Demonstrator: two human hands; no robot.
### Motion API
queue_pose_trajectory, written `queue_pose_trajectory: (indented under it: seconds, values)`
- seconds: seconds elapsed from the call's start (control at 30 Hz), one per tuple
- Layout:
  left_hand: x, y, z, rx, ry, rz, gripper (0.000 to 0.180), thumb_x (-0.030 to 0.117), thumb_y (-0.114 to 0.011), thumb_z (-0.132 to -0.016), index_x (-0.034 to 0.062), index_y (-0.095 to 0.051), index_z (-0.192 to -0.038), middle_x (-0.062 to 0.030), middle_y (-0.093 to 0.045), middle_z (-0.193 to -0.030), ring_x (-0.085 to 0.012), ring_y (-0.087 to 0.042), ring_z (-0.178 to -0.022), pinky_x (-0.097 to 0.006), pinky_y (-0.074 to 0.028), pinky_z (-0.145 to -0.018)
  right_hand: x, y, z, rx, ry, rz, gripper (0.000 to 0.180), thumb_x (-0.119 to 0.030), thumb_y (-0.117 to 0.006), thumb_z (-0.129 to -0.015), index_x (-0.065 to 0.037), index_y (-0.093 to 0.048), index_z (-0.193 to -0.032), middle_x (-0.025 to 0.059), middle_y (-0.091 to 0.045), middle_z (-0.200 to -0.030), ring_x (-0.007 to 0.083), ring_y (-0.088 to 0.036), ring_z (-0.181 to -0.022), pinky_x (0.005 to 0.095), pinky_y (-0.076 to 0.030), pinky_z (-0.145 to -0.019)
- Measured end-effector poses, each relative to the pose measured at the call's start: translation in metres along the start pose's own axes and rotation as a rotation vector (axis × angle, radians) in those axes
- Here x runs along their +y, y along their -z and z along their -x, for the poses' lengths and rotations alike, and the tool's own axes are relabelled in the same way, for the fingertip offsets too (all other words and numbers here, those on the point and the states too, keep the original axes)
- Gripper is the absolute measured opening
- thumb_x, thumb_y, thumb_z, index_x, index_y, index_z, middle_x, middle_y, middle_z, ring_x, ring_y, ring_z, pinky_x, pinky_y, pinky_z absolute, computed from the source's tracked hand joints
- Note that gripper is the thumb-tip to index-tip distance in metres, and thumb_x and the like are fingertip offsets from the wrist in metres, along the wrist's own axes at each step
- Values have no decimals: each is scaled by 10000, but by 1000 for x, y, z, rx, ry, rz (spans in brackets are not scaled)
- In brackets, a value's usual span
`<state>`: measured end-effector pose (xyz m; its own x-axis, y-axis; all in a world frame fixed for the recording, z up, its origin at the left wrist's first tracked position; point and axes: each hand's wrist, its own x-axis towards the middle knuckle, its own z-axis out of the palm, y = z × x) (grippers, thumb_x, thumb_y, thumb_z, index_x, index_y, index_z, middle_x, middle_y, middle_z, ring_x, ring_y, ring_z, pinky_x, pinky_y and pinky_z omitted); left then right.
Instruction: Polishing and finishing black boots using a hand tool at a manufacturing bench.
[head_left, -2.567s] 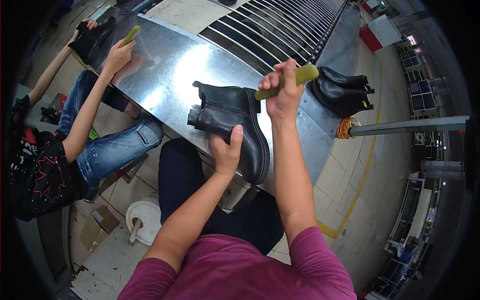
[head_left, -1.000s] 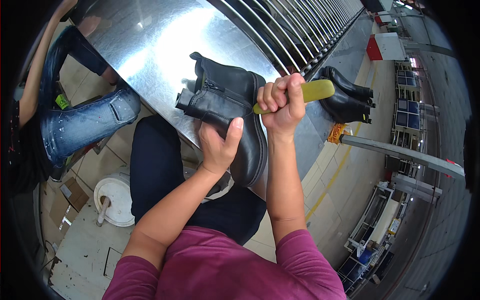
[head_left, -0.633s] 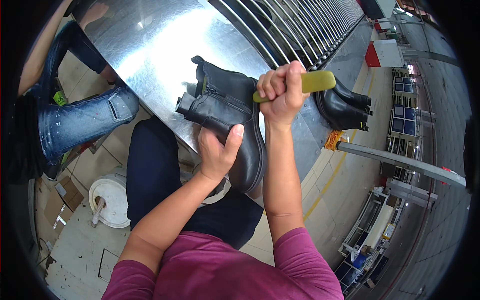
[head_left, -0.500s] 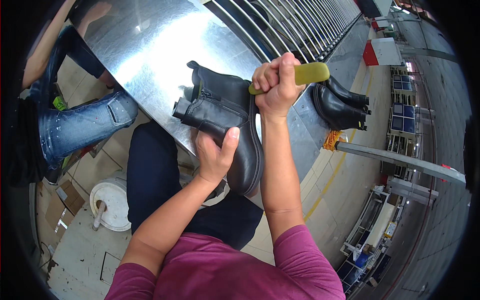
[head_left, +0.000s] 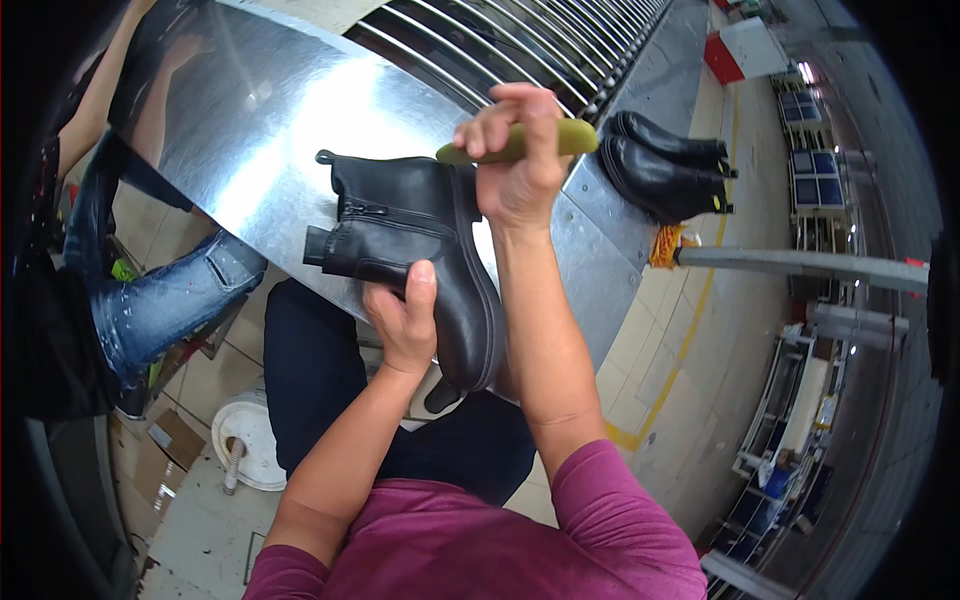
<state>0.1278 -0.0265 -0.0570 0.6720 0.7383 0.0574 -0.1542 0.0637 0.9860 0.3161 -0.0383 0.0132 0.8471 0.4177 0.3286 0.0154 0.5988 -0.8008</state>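
A black ankle boot (head_left: pixel 404 210) with a side zip lies on its side over the near edge of the metal table, its toe toward me. My left hand (head_left: pixel 405 322) is closed on the boot's middle, thumb on top and the other fingers mostly hidden beneath. By the heel, my right hand (head_left: pixel 520 180) holds a flat, rounded olive-yellow bar (head_left: pixel 576 138) across the palm and fingers. Its grip looks loose, with some fingers partly straightened. One end of the bar sits close to the boot's top; whether they touch I cannot tell.
The shiny metal table (head_left: pixel 250 90) meets a roller conveyor (head_left: pixel 560 50) at the far side. A pair of black boots (head_left: pixel 660 170) stands to the right, near a grey metal bar (head_left: pixel 790 262). Another person's jeans-clad leg (head_left: pixel 180 300) is at the left.
My right hand has loosened its fingers around the olive-yellow bar, which now lies more level. In the picture, the boot and both hands have shifted left; the whole view has moved too.
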Motion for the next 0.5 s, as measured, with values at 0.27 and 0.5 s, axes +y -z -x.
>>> queue_pose_trajectory:
  seconds: [0.27, 0.5]
  values:
    - [-1, -6, 0, 13, 43, 23, 511, 389, -544, -1020, -86, -598, -1200, -143, -646, -1120, -216, -605, -973, -352, -479, -882, -12, -1, 23, 35, -15, 17, 424, -377, -597, -1041, -30, -625, -800, 33, -488, -597, 184, -522, -569, 397, -502, -667]
    - [-2, -8, -2, 23, 54, 102, 469, 361, -468, -1045, -67, -595, -1189, -123, -655, -1070, -195, -626, -925, -330, -502, -831, -29, 4, 58, 47, -21, -138, 342, -268, -639, -1047, -20, -635, -812, 32, -511, -604, 154, -529, -568, 348, -500, -636]
